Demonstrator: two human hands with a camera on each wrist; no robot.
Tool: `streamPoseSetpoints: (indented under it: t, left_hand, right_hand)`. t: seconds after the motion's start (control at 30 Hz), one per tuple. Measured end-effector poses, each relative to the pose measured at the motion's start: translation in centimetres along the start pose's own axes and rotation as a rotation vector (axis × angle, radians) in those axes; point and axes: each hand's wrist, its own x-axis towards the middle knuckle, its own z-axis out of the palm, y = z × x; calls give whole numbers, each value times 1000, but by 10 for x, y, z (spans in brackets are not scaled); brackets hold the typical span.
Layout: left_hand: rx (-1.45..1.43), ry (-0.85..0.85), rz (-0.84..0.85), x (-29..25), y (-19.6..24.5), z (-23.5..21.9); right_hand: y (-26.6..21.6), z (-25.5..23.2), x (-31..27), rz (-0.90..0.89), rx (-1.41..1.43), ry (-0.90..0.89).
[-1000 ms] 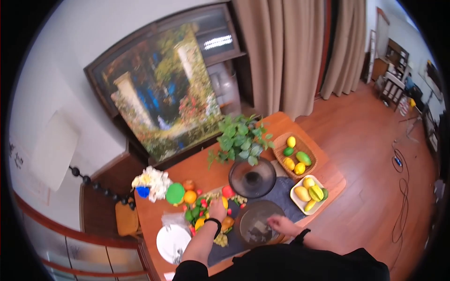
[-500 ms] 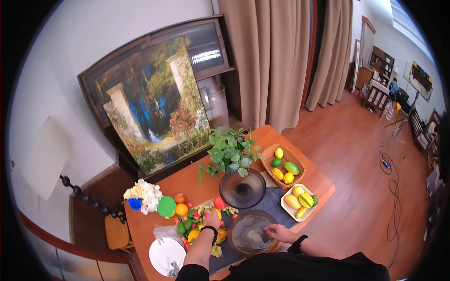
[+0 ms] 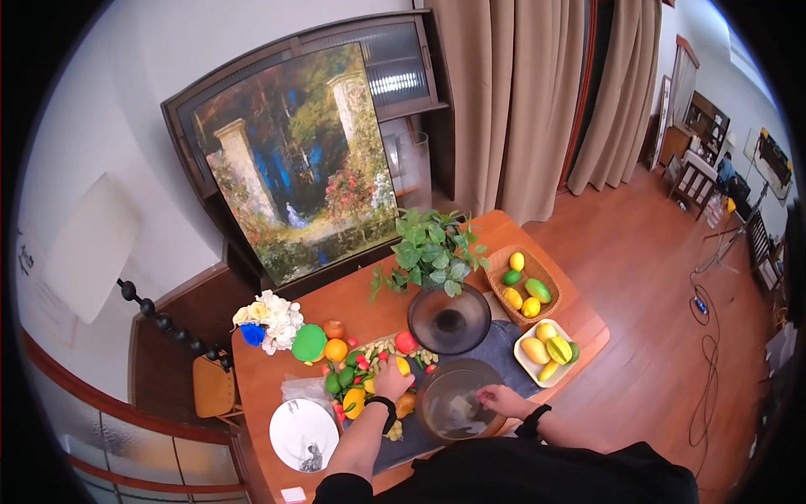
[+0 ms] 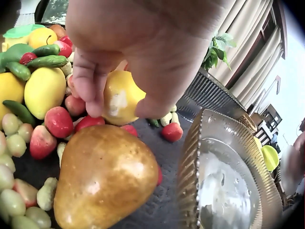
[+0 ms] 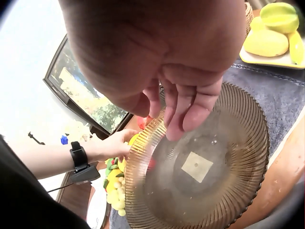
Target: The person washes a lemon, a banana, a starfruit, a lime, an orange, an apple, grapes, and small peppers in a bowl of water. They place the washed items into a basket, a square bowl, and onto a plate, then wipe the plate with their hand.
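My left hand reaches into the heap of fruit, thumb and fingers around a yellow fruit with a whitish patch. Just in front of that hand lies a brown pear. To its right stands a clear brownish glass bowl with a ribbed wall and scalloped rim. A square pale label and some droplets show at the bowl's bottom. My right hand hangs over this bowl, its fingers loosely bent, with nothing visible in them.
Strawberries, grapes and green peppers crowd the left. Behind the bowl stands a dark glass dish beside a leafy plant. At right are a wicker basket and a square dish of fruit; a white plate sits at left.
The head view has shifted back and forth. My left hand stays at the yellow fruit, and my right hand stays over the glass bowl with little movement.
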Motion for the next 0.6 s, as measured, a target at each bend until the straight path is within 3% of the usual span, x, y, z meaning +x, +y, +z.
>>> streamPoseSetpoints:
  t: [0.03,0.1,0.17,0.23,0.3,0.4,0.5,0.53,0.57,0.6]
  left_hand:
    - [12,-4,-7,-6,1,-2]
    - [-168,177,94,-17,4,-2]
    - [-338,191,135,-32,8,12]
    - [-465,147,176,-55,21,22]
    - [-434,144,276,-71,28,47]
    - [-495,-176,354,-85,27,66]
    - [-429,-265,299,-88,23,82]
    - [-362,-293,240,-89,20,90]
    - [-361,-289,238,-86,17,97]
    - [-355,-311,177,-82,13,106]
  right_hand:
    - [5,2,2,-2,13,-6]
    - [12,6,5,29,-140,-33]
    - [24,9,14,10,-168,-31]
    - [36,15,26,135,-220,9]
    - [39,18,39,108,-229,74]
    - [47,21,58,147,-271,237]
    - [65,26,78,213,-376,147]
    - [67,25,87,320,-286,42]
    - [69,27,89,315,-286,41]
    - [50,28,85,418,165,-58]
